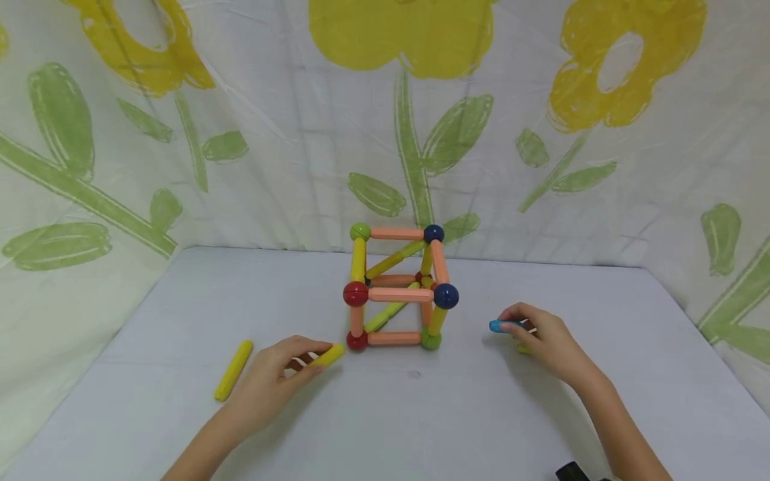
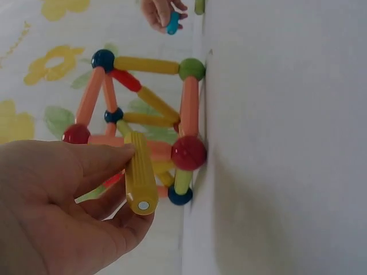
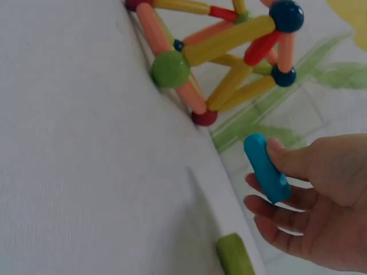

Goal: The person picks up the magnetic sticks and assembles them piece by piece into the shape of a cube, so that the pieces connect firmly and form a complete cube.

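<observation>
A cube frame of magnetic rods and balls (image 1: 400, 294) stands mid-table, with salmon, yellow and red rods joined by red, blue and green balls. Left of its lower front red ball (image 1: 357, 340), my left hand (image 1: 279, 371) pinches a yellow magnetic rod (image 2: 140, 175) between thumb and fingers, one round end facing the left wrist camera. Off to the frame's right, my right hand (image 1: 550, 341) holds a short blue magnetic rod (image 3: 267, 169) between thumb and fingertips. Below that hand a green rod (image 3: 235, 255) lies on the table, partly hidden by it in the head view.
Another yellow rod (image 1: 233, 371) lies on the white table (image 1: 385, 421) to the left of my left hand. Behind the table hangs a cloth (image 1: 271, 133) printed with yellow flowers. A black object (image 1: 571, 471) shows at the bottom edge near the right forearm.
</observation>
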A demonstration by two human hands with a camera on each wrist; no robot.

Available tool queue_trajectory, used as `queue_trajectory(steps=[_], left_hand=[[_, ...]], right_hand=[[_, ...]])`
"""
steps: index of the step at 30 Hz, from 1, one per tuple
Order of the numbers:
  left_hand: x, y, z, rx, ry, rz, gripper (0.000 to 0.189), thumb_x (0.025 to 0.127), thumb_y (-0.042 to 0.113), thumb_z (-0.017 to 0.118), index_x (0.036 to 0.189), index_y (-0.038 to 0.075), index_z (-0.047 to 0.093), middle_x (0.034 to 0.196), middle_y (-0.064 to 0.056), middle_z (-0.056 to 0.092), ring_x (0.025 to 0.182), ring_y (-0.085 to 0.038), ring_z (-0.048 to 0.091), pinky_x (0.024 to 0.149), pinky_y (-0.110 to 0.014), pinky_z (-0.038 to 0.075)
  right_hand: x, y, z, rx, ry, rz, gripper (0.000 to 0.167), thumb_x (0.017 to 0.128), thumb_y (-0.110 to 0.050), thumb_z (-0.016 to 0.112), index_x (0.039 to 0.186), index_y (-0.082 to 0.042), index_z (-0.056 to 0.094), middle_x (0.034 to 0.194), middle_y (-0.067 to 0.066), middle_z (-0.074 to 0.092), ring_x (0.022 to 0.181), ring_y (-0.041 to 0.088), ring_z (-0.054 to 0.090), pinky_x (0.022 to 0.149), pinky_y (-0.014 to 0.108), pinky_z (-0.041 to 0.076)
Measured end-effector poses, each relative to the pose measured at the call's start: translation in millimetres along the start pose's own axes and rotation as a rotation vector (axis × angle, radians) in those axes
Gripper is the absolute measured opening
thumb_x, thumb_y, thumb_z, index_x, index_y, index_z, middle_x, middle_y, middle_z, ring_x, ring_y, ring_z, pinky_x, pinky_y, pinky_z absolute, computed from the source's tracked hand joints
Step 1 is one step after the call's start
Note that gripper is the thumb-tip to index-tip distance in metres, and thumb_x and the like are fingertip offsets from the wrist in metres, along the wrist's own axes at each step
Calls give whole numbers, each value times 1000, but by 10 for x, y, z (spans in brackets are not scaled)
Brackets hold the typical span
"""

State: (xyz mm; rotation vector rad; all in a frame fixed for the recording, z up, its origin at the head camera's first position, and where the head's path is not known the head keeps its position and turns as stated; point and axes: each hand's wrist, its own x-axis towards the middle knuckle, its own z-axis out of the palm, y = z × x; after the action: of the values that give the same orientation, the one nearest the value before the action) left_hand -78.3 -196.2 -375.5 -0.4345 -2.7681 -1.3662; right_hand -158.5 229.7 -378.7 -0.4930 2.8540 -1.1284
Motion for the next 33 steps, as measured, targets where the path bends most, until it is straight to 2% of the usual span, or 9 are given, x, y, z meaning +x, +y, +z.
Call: queue_trajectory(steps=[3, 6, 10, 14, 19, 25, 30, 33], left_hand=[[92, 110, 108, -41, -73, 31, 27, 99, 8, 73, 126, 7, 75, 119, -2, 74, 97, -13, 65, 81, -24, 60], [183, 210, 207, -71, -122, 49, 27, 100, 8, 72, 126, 7, 75, 119, -3, 73, 99, -14, 65, 83, -24, 59], [281, 322, 343, -103, -164, 75, 27, 101, 8, 71, 127, 6, 75, 121, -6, 73, 99, -15, 65, 84, -23, 59], [337, 407, 474, -135, -194, 125, 28, 101, 6, 70, 128, 6, 75, 127, -10, 74, 100, -16, 66, 85, -23, 59], [313, 472, 584, -162, -234, 134, 27, 101, 6, 70, 127, 5, 75, 124, -9, 74, 103, -18, 67, 86, -23, 59], [275, 507, 623, -179, -235, 137, 24, 101, 7, 71, 124, 3, 76, 120, -9, 75, 100, -16, 67, 84, -23, 59], [266, 506, 643, -177, -244, 121, 24, 99, 5, 72, 122, 3, 77, 116, -8, 76, 98, -15, 65, 84, -23, 58], [266, 498, 658, -192, -251, 123, 25, 99, 6, 73, 123, 2, 76, 114, -9, 75, 95, -13, 66, 82, -21, 58]], right_hand=[[6, -141, 44, 42, -38, -40, 14, 105, -16, 67, 113, -6, 71, 104, 3, 73, 90, 20, 66, 72, 25, 56], [-15, -277, 77, 67, -75, -70, 13, 105, -18, 67, 112, -8, 71, 103, -1, 73, 90, 20, 67, 78, 26, 58], [-55, -421, 124, 93, -109, -102, 10, 105, -18, 67, 110, -11, 71, 102, -5, 73, 92, 21, 69, 82, 28, 59], [-89, -533, 191, 111, -134, -128, 9, 105, -19, 67, 110, -13, 72, 101, -8, 73, 94, 16, 67, 85, 29, 59], [-119, -643, 291, 141, -181, -162, 10, 105, -21, 67, 109, -13, 72, 102, -9, 74, 93, 14, 68, 85, 29, 60], [-155, -720, 424, 196, -221, -216, 12, 104, -23, 69, 109, -12, 72, 102, -8, 74, 91, 16, 70, 82, 28, 60], [-171, -739, 500, 237, -211, -234, 11, 102, -21, 70, 109, -11, 72, 101, -5, 73, 90, 22, 71, 82, 27, 60], [-175, -740, 524, 299, -198, -230, 13, 102, -17, 70, 110, -7, 71, 101, -2, 73, 89, 19, 70, 82, 27, 61]])
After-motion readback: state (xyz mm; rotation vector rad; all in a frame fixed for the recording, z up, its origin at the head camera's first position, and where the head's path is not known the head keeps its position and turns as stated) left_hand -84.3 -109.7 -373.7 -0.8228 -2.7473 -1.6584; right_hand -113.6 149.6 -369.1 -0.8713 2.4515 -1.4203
